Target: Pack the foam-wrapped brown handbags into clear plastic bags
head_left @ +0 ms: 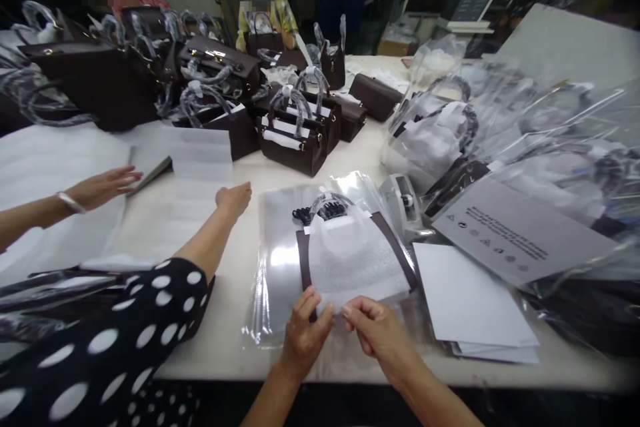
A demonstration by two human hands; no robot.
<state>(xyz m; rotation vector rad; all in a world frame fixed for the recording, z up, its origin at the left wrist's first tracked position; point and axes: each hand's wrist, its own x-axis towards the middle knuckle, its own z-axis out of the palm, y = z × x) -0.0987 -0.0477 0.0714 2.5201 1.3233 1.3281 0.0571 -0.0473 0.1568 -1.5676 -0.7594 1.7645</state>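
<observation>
A dark brown handbag (395, 247) lies flat in front of me, with a white wrapping sheet (353, 257) over most of its face. Its handles (333, 200) are in clear film, and black cord (301, 215) lies beside them. Beneath it is a stack of clear plastic bags (273, 287). My left hand (306, 333) rests at the near left corner of the handbag, fingers and thumb apart, touching the sheet's edge. My right hand (373, 330) pinches at the sheet's near edge; its fingers partly hide the contact.
White cards (473, 297) and a tape dispenser (403, 203) are at right, beside bagged handbags (435, 140). Several brown handbags (295, 140) crowd the back. At left, a co-worker's arms (213, 230) reach over white sheets (203, 160). Another person (273, 13) sits across the table.
</observation>
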